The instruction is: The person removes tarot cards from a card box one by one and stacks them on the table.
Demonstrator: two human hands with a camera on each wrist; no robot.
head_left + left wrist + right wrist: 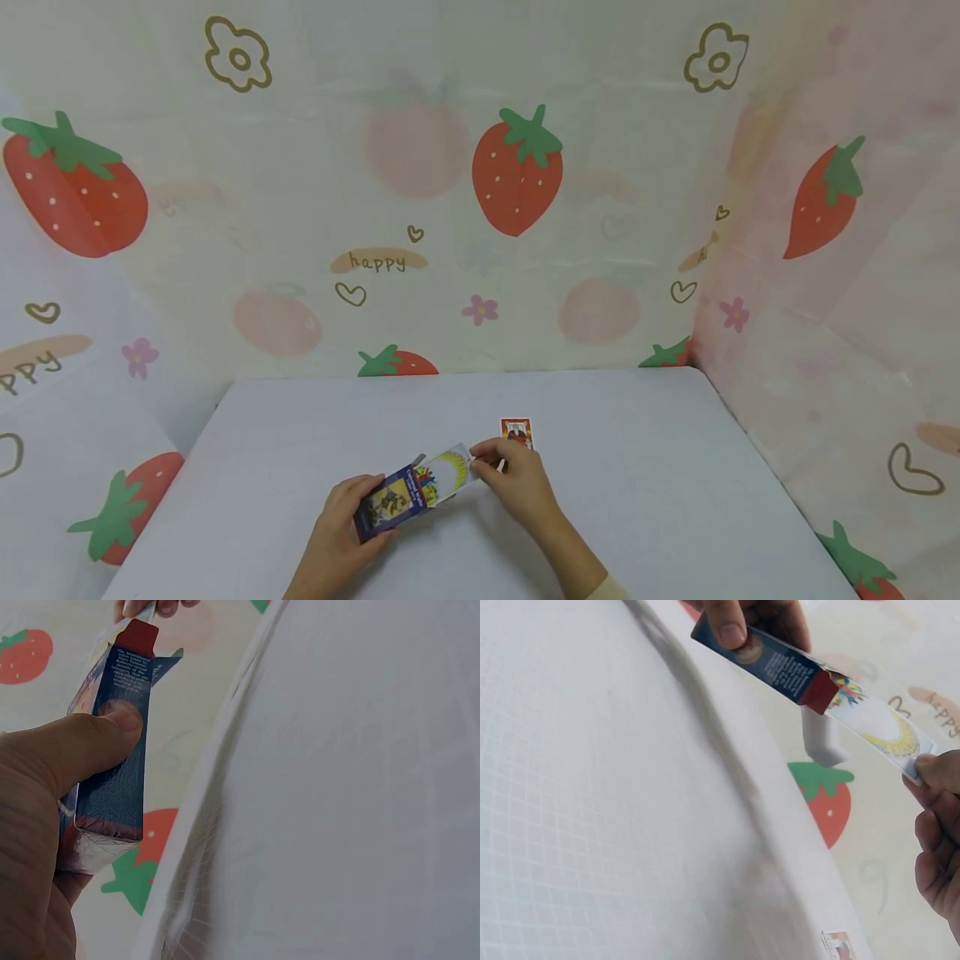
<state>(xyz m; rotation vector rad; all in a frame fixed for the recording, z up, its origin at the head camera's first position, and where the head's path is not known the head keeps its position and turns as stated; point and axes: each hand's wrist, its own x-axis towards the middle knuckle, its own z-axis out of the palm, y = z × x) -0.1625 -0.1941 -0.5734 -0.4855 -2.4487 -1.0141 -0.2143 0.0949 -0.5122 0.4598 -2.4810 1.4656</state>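
My left hand (pixel 337 527) grips a dark blue card box (pixel 385 505) with a yellow picture on its front, tilted up toward the right. In the left wrist view the thumb (pixel 112 739) presses the narrow printed side of the box. The box's end is open, and a red flap (pixel 820 693) stands out there. A white card (pixel 452 472) with a yellow sunburst and colourful figures sticks partway out of that end; its lower part is hidden inside. My right hand (pixel 522 485) pinches the card's outer edge between thumb and fingers.
A red-bordered card (pixel 516 428) lies on the white-covered table (pixel 637 483) just behind my right hand, which partly covers it. Strawberry-print cloth (pixel 420 183) hangs behind the table and at both sides.
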